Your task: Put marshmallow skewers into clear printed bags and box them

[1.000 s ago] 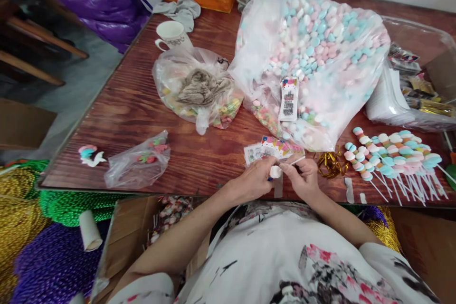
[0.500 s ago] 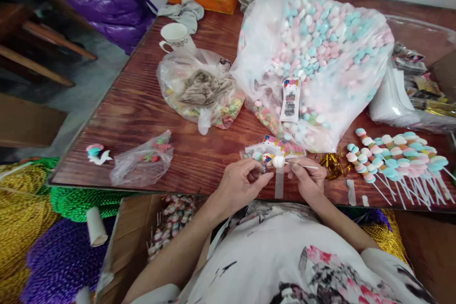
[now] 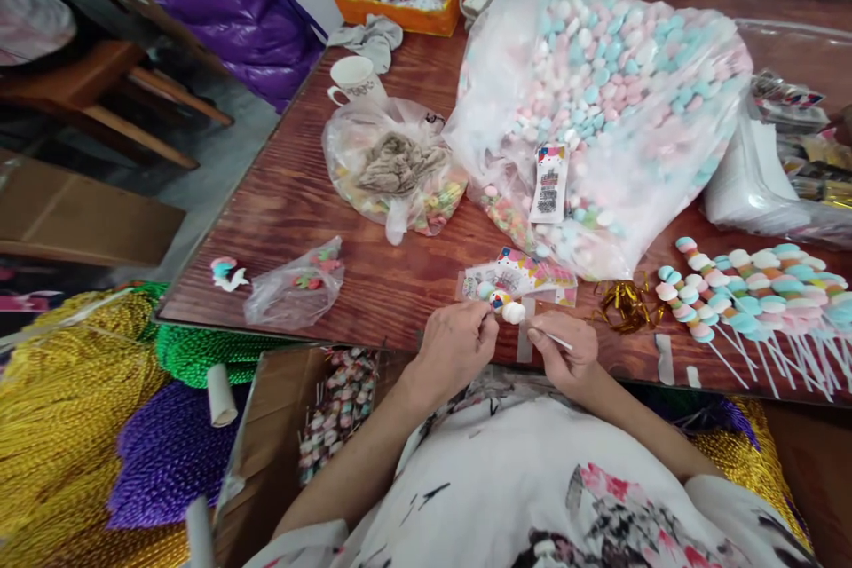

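A marshmallow skewer [image 3: 513,312] lies between my hands near the table's front edge, with a white piece, a small colourful printed piece and a pale blue piece in a row. My right hand [image 3: 567,349] is closed round its white stick. Beside the skewer's left part, my left hand [image 3: 455,339] has thumb and fingers pinched together; what they hold is hidden. Printed wrappers [image 3: 525,273] lie just beyond the skewer. A strip of clear tape [image 3: 525,346] is under it, between my hands. To the right is a bunch of gold twist ties [image 3: 624,306].
Finished-looking marshmallow skewers [image 3: 772,293] lie at the right. A large bag of marshmallows [image 3: 592,106] fills the back, beside a bag with a brown cloth [image 3: 399,164] and a white mug [image 3: 358,82]. A small plastic bag [image 3: 296,288] lies left. An open carton [image 3: 266,426] stands below the edge.
The view has shifted slightly left. My left thumb and fingers, apart before, are now closed together. My right hand is still on the stick.
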Available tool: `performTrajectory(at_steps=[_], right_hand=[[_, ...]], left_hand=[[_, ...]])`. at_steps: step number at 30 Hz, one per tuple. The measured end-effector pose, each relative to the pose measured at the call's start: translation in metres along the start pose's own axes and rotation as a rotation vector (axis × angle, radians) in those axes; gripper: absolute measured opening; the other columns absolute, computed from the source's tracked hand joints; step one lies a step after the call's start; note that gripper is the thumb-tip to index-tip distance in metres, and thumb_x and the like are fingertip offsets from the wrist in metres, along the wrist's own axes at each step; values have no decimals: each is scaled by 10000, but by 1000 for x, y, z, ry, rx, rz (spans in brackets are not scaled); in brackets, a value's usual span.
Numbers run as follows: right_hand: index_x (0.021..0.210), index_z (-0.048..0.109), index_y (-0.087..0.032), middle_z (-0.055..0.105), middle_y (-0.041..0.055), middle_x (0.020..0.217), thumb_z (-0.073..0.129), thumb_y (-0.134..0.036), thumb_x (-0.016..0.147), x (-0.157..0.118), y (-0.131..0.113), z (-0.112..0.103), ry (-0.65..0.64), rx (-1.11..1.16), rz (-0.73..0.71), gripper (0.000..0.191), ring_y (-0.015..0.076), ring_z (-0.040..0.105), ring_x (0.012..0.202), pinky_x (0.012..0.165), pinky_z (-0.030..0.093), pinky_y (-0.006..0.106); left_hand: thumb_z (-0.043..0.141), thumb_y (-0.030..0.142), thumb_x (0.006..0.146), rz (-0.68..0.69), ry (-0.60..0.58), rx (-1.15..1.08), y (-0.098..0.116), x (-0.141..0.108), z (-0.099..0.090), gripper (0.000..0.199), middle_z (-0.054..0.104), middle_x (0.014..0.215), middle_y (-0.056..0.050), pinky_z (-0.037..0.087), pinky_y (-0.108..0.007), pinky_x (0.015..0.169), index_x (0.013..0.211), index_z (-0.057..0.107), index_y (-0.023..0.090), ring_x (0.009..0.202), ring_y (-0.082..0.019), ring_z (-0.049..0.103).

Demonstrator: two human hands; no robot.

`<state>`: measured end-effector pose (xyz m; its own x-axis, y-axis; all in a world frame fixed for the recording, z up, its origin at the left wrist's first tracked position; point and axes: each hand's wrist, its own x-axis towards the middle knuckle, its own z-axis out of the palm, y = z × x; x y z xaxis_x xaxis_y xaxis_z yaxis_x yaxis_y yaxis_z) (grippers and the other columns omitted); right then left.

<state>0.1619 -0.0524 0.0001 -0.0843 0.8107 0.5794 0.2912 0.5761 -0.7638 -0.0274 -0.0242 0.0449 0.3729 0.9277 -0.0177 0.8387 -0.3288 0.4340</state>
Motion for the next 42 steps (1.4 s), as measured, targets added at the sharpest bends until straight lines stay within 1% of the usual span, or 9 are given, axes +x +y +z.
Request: performTrajectory(at_steps=[3, 9, 13, 17, 22, 28, 33, 38, 42], right_hand=[[1033, 659, -198, 745, 66, 851, 601, -52, 831, -2, -4, -7, -62, -82, 24, 256, 168, 706, 762, 684, 576, 297], [967, 655, -197, 721, 42, 815, 614, -43, 828, -17, -7, -32, -22, -84, 118, 212, 140, 676, 718, 672, 555, 262], [963, 640, -166, 689, 51, 746, 536, -86, 888, -32, 0, -39, -202, -341, 110, 151, 144, 634, 648, 613, 502, 261], [900, 623, -156, 677, 43, 706, 480, -116, 903, -40, 5, -35, -371, -555, 119, 148, 144, 625, 623, 598, 431, 261], [751, 563, -170, 617, 8, 592, 453, -113, 866, -37, 4, -23, -421, -625, 45, 170, 130, 559, 522, 534, 320, 277], [732, 549, -172, 628, 21, 597, 453, -90, 808, -32, 8, -13, -446, -705, 112, 148, 130, 527, 510, 520, 262, 281], [726, 540, -171, 609, 25, 578, 450, -101, 798, -26, 12, -5, -437, -583, 92, 134, 128, 506, 495, 504, 272, 266], [809, 542, -187, 550, -27, 575, 427, -143, 909, -16, 13, -6, -293, -296, 363, 159, 109, 501, 504, 547, 348, 226], [764, 518, -189, 554, -18, 584, 431, -153, 907, -16, 14, 2, -328, -297, 301, 171, 111, 489, 502, 541, 330, 235]], left_hand=[[454, 147, 871, -13, 15, 57, 1, -2, 6, 176, 651, 732, -39, 379, -285, 635, 736, 563, 178, 670, -167, 589], [457, 147, 864, 18, 62, 60, 7, -6, 17, 166, 647, 736, -39, 391, -293, 639, 726, 540, 185, 673, -169, 585], [456, 155, 867, 44, 64, 51, 13, -4, 25, 164, 647, 739, -43, 403, -296, 641, 727, 535, 188, 669, -170, 579], [467, 158, 860, 86, 60, 108, 22, 1, 29, 139, 656, 756, -48, 408, -302, 647, 751, 546, 188, 709, -185, 598], [455, 151, 860, 166, 62, 212, 30, 3, 29, 168, 651, 746, -59, 399, -319, 636, 723, 546, 184, 706, -198, 599], [475, 150, 830, 209, 31, 247, 29, -2, 33, 130, 645, 749, -69, 410, -335, 650, 738, 562, 176, 718, -217, 596], [457, 147, 849, 199, 87, 237, 27, 2, 41, 177, 631, 707, -69, 398, -331, 640, 698, 541, 185, 685, -206, 581], [467, 143, 834, 205, 125, 215, 21, 1, 47, 185, 613, 682, -62, 386, -311, 638, 664, 520, 191, 672, -189, 569], [441, 134, 838, 162, 131, 101, 20, -1, 51, 223, 583, 640, -42, 378, -286, 615, 629, 491, 195, 632, -163, 542]])
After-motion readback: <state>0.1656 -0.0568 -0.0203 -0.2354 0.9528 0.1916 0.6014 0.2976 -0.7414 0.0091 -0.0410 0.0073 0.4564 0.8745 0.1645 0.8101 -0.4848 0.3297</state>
